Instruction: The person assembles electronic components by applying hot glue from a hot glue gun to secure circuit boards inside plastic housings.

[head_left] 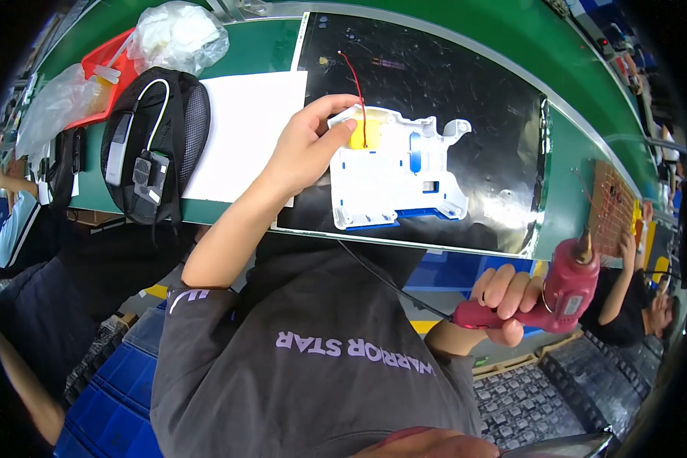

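Observation:
A white plastic housing (374, 187) with blue parts lies on the black mat (496, 99). At its upper left corner my left hand (301, 145) grips the edge, the thumb resting by a yellow piece (369, 136) and the fingers partly hidden behind. From the yellow piece a thin red wire (355, 80) runs up and away over the mat. Off the table's near edge at the right, my right hand (507, 294) is wrapped round the handle of a red hot glue gun (572, 286). Its metal nozzle points upward, apart from the housing, and a black cord trails from the handle.
Left of the mat lies a white sheet (244, 122), beside a black mesh bag (195, 114) with a white cable. Farther left stand a red bin (91, 114) and a clear plastic bag (179, 38). At the right, another person (626, 298) reaches toward a brown board (611, 198).

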{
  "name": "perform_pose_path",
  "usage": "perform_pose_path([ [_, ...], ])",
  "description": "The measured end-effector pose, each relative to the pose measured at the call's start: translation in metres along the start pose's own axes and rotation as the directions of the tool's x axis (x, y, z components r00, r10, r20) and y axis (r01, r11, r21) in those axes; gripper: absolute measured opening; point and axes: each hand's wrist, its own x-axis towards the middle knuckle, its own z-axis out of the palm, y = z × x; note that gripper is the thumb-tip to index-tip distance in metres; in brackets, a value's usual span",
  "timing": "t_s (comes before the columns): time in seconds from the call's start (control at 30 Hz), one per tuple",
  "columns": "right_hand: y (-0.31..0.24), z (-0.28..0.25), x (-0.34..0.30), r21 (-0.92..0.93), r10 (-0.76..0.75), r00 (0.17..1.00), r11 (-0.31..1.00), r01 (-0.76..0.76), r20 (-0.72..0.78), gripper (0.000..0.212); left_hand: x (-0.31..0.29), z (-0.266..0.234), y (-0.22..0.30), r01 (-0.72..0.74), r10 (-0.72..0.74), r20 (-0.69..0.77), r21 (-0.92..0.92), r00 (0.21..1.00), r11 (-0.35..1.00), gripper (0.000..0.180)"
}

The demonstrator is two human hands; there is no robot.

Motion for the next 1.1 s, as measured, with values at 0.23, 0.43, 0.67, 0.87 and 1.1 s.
perform_pose_path([
  [0.23,0.012,0.001,-0.005,-0.172,0.08,0.99,0.98,-0.1,-0.118,0.033,0.005,-0.002,0.002,-0.021,0.02,-0.008,-0.064,1.0,0.998,0.032],
  [0.43,0.014,-0.007,-0.01,0.015,0.092,0.996,0.996,-0.092,-0.01,0.032,0.013,-0.005,0.011,-0.012,0.006,-0.054,-0.112,0.999,0.994,0.033],
  [0.67,0.015,-0.02,-0.014,0.236,0.15,0.986,0.958,-0.164,0.079,0.028,0.061,-0.023,0.024,-0.062,0.049,-0.069,-0.213,0.996,0.975,0.033],
  [0.87,0.033,-0.021,-0.009,0.027,0.23,0.971,0.973,-0.228,-0.068,0.033,0.148,-0.047,0.043,-0.139,0.111,-0.141,-0.208,0.984,0.968,0.034],
  [1.1,0.049,-0.027,-0.003,-0.073,0.347,0.93,0.931,-0.357,-0.119,0.033,0.284,-0.095,0.036,-0.096,0.082,-0.119,-0.119,0.989,0.988,0.037],
])
